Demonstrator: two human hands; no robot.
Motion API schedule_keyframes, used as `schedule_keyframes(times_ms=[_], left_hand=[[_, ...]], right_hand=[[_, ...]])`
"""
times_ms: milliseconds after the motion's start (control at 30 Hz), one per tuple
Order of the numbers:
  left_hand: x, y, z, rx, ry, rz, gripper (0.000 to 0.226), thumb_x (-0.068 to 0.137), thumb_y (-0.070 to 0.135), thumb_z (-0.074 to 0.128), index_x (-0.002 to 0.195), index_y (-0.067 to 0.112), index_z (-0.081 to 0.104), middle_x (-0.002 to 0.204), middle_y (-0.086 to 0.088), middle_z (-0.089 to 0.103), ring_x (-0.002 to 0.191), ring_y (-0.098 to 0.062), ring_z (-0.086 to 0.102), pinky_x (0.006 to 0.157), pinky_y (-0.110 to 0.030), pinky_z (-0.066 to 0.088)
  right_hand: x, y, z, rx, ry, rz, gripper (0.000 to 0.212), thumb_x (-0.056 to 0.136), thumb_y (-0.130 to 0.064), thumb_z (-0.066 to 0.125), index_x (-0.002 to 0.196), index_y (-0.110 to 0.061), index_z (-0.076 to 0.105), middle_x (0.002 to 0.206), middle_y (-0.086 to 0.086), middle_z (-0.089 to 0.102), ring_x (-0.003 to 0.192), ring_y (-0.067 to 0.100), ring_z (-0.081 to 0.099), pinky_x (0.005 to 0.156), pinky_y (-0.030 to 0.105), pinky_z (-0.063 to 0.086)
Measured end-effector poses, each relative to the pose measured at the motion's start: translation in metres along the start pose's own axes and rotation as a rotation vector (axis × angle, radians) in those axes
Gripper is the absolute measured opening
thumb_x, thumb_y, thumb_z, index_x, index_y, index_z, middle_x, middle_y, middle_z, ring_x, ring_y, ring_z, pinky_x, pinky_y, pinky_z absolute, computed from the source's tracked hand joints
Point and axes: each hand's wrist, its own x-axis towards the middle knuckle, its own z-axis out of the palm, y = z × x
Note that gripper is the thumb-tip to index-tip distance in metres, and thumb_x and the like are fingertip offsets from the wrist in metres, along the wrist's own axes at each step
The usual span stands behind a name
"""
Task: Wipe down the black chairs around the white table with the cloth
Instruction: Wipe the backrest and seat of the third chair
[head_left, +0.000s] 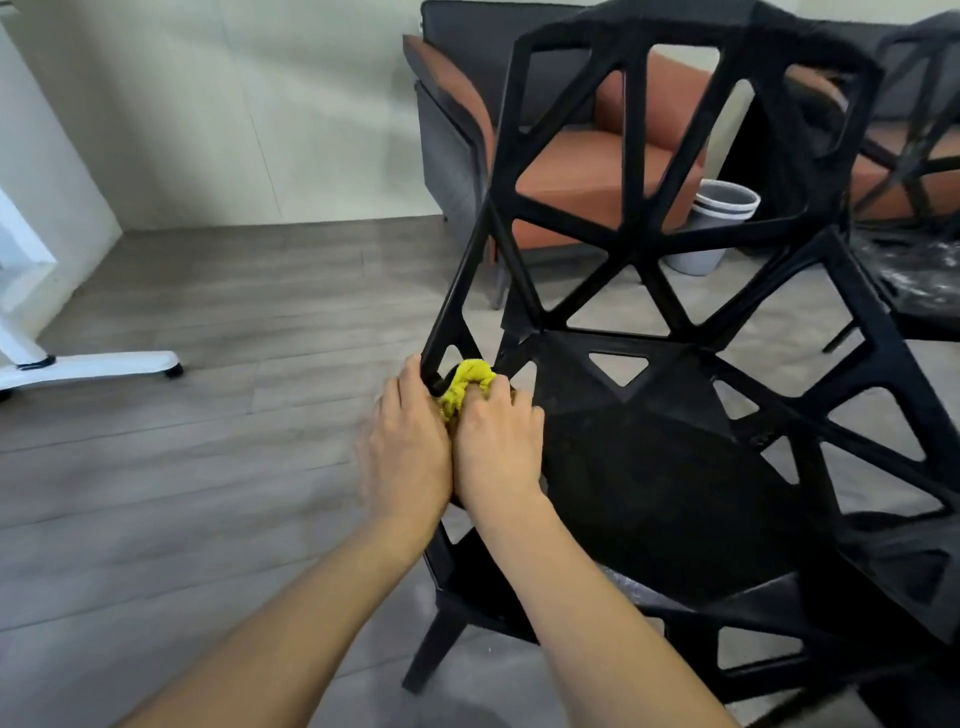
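White table leg at far left, on the wood floor, well apart from the work.

Left hand: fingers curled over the lower end of the black chair frame strut, at the back-left corner where backrest meets seat. It also touches the yellow cloth along its right edge. I read it as gripping the strut, though blur softens the fingertips.

Cloth sits bunched between both hands, pressed into that same corner joint, just right of the strut's foot.

Right hand: fingers curled down over the cloth, clamping it against the seat's edge. Hands touch side by side.

Key relation, as I judge it: the strut's long axis runs up and to the right from the grip, toward the backrest's top. The right hand, with the cloth, is nearer that line; a wipe would travel up-right along it while the left steadies the frame.

Second black chair at far right, beyond this one.
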Motion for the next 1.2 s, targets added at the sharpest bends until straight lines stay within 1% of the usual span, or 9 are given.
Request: schedule_keyframes(times_ms=[167, 300, 400, 533, 600, 767, 900, 1067, 1200], left_hand=[[-0.001, -0.004, 0.005, 0.078, -0.002, -0.011, 0.062, 0.090, -0.001, 0.050, 0.148, 0.014, 0.036, 0.115, -0.010, 0.055, 0.093, -0.035, 0.059, 0.067, -0.043, 0.039], [-0.005, -0.003, 0.003, 0.095, 0.018, 0.003, 0.064, 0.087, -0.006, 0.052, 0.147, 0.012, 0.038, 0.109, -0.010, 0.054, 0.087, -0.034, 0.058, 0.064, -0.040, 0.036], [-0.002, -0.003, 0.005, 0.097, 0.003, -0.004, 0.062, 0.088, -0.004, 0.052, 0.146, 0.012, 0.040, 0.107, -0.009, 0.055, 0.085, -0.034, 0.058, 0.063, -0.044, 0.043], [-0.002, -0.002, 0.004, 0.106, -0.010, -0.019, 0.059, 0.090, -0.001, 0.050, 0.146, 0.014, 0.040, 0.105, -0.008, 0.056, 0.084, -0.032, 0.058, 0.062, -0.043, 0.042], [-0.004, -0.002, 0.004, 0.115, 0.000, -0.025, 0.058, 0.091, 0.001, 0.049, 0.147, 0.014, 0.039, 0.104, -0.007, 0.056, 0.084, -0.030, 0.057, 0.062, -0.040, 0.039], [-0.003, -0.001, 0.006, 0.119, 0.017, -0.031, 0.054, 0.094, 0.004, 0.045, 0.147, 0.015, 0.039, 0.104, -0.007, 0.055, 0.085, -0.030, 0.057, 0.063, -0.037, 0.035], [-0.004, -0.001, 0.005, 0.126, 0.011, -0.027, 0.057, 0.092, 0.002, 0.046, 0.147, 0.014, 0.037, 0.105, -0.006, 0.055, 0.085, -0.026, 0.056, 0.066, -0.034, 0.034], [-0.003, -0.004, 0.008, 0.155, 0.028, -0.015, 0.059, 0.091, -0.003, 0.050, 0.147, 0.013, 0.037, 0.106, -0.007, 0.054, 0.085, -0.029, 0.058, 0.064, -0.036, 0.035], [-0.004, -0.003, 0.008, 0.165, 0.038, -0.008, 0.061, 0.090, -0.004, 0.052, 0.147, 0.012, 0.037, 0.108, -0.009, 0.054, 0.085, -0.031, 0.057, 0.063, -0.036, 0.031]], right_hand=[[0.032, 0.011, 0.003, -0.058, -0.093, 0.063, 0.031, 0.097, -0.017, 0.044, 0.124, -0.010, 0.060, 0.130, 0.009, 0.048, 0.129, 0.035, 0.040, 0.097, 0.044, 0.036], [0.076, 0.053, 0.009, -0.030, -0.176, 0.105, 0.031, 0.095, -0.016, 0.047, 0.122, -0.010, 0.061, 0.128, 0.009, 0.049, 0.120, 0.033, 0.044, 0.096, 0.046, 0.038], [0.085, 0.067, 0.020, -0.093, -0.112, 0.043, 0.026, 0.097, -0.019, 0.047, 0.115, -0.011, 0.064, 0.121, 0.008, 0.052, 0.113, 0.033, 0.048, 0.090, 0.044, 0.039], [0.082, 0.066, 0.030, -0.216, 0.046, -0.017, 0.024, 0.092, -0.012, 0.046, 0.105, -0.011, 0.066, 0.108, 0.007, 0.055, 0.100, 0.031, 0.051, 0.081, 0.042, 0.038], [0.094, 0.070, 0.027, -0.244, 0.048, -0.026, 0.025, 0.091, -0.011, 0.045, 0.107, -0.012, 0.066, 0.110, 0.007, 0.054, 0.102, 0.031, 0.050, 0.084, 0.044, 0.038], [0.128, 0.071, 0.018, -0.220, -0.115, 0.007, 0.032, 0.093, -0.013, 0.046, 0.121, -0.013, 0.061, 0.126, 0.007, 0.051, 0.121, 0.032, 0.046, 0.099, 0.046, 0.035], [0.153, 0.097, 0.010, -0.182, -0.184, 0.003, 0.037, 0.093, -0.013, 0.044, 0.127, -0.008, 0.056, 0.128, 0.010, 0.053, 0.121, 0.036, 0.051, 0.097, 0.046, 0.040], [0.174, 0.112, 0.003, -0.129, -0.270, -0.069, 0.012, 0.091, -0.016, 0.048, 0.094, -0.012, 0.059, 0.100, 0.008, 0.061, 0.094, 0.033, 0.057, 0.074, 0.037, 0.042], [0.154, 0.119, 0.010, 0.013, -0.229, -0.069, 0.023, 0.095, -0.028, 0.048, 0.079, -0.013, 0.052, 0.086, 0.008, 0.054, 0.094, 0.037, 0.059, 0.071, 0.035, 0.041]])
